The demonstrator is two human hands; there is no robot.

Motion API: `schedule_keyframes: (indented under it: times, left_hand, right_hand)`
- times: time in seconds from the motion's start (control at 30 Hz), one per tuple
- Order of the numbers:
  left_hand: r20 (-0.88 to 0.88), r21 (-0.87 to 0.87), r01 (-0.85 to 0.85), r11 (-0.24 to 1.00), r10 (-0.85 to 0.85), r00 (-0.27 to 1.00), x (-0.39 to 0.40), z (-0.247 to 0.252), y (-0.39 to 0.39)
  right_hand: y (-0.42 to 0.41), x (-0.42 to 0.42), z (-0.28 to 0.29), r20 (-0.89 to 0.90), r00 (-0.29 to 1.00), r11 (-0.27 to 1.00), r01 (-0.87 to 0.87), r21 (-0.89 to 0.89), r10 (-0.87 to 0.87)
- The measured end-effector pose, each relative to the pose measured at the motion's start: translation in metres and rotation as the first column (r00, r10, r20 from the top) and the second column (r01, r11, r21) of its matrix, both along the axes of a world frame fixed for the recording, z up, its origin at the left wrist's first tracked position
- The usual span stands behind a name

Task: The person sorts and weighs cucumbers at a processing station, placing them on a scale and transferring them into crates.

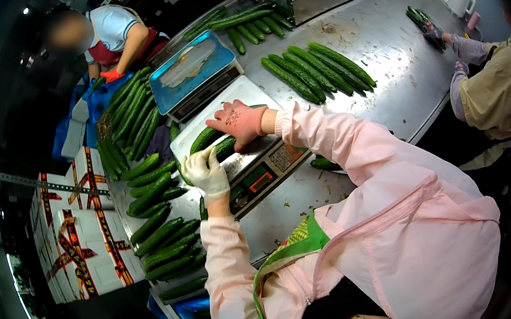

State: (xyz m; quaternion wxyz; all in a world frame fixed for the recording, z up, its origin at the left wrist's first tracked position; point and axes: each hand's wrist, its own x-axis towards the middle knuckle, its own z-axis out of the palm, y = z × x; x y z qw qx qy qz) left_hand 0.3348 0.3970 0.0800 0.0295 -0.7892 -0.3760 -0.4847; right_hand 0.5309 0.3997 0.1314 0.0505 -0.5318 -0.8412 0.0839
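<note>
Cucumbers (205,138) lie on the white tray of a digital scale (247,89) in front of me. My right hand (237,122), in an orange-pink glove, spreads over them from above, palm down; how firmly it holds is hidden. My left hand (205,171), in a thin white glove, is at their near left ends with its fingers bent; whether it grips one cannot be told. Below the tray, the scale's keypad and display (260,181) face me. Many loose cucumbers (154,191) lie in a column left of my left hand.
A second scale with a blue tray (192,69) stands just beyond. A row of cucumbers (316,73) lies on the steel table (402,108). Piled cucumbers (130,117) are at the left, near taped white boxes (90,251). Co-workers stand at upper left and right; another's gloved hands show at the top.
</note>
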Motion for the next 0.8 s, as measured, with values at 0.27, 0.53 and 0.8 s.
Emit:
schedule_keyframes:
  times: [0.27, 0.53, 0.8]
  left_hand:
    - [0.004, -0.298, 0.462, 0.835, -0.483, 0.875, 0.001, 0.021, -0.1]
    - [-0.018, -0.408, 0.423, 0.809, -0.471, 0.882, 0.01, 0.011, -0.153]
    - [0.017, -0.533, 0.002, 0.846, 0.009, 1.0, -0.105, -0.047, -0.243]
  right_hand:
    - [0.01, -0.023, -0.019, 0.005, 0.999, 0.998, 0.05, -0.045, -0.05]
    - [-0.011, 0.03, -0.002, -0.008, 0.994, 0.984, 0.106, 0.14, -0.106]
    - [-0.008, 0.263, -0.02, -0.221, 0.736, 0.756, 0.655, -0.003, -0.639]
